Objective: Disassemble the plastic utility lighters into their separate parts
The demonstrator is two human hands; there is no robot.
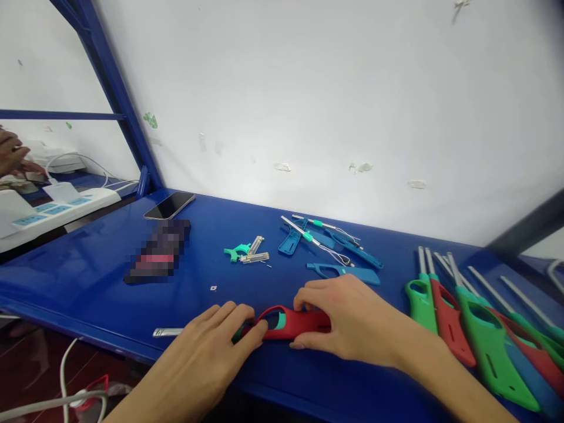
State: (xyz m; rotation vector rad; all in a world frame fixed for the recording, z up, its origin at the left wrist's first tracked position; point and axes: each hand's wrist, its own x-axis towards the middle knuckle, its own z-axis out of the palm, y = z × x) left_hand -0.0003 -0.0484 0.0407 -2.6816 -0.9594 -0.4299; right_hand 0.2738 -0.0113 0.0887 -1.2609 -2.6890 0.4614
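Observation:
A red long-nosed lighter (291, 326) lies sideways on the blue tabletop, with a turquoise trigger showing in its loop. Its silver tube (166, 332) sticks out to the left beyond my left hand (215, 341), whose fingers close round the neck end. My right hand (352, 320) grips the handle end between thumb and fingers. Behind the hands are blue lighter shell halves (358, 274) and metal tubes with wires (294, 227). Green triggers (238, 252) and transparent small parts (255, 257) lie to their left.
Several green and red lighters (480, 329) lie at the right. A phone (170, 205) and a pixelated dark item (158, 252) rest at the left. A power strip (57, 210) and another person's hand (13, 155) are at far left. A white wall (308, 117) stands behind.

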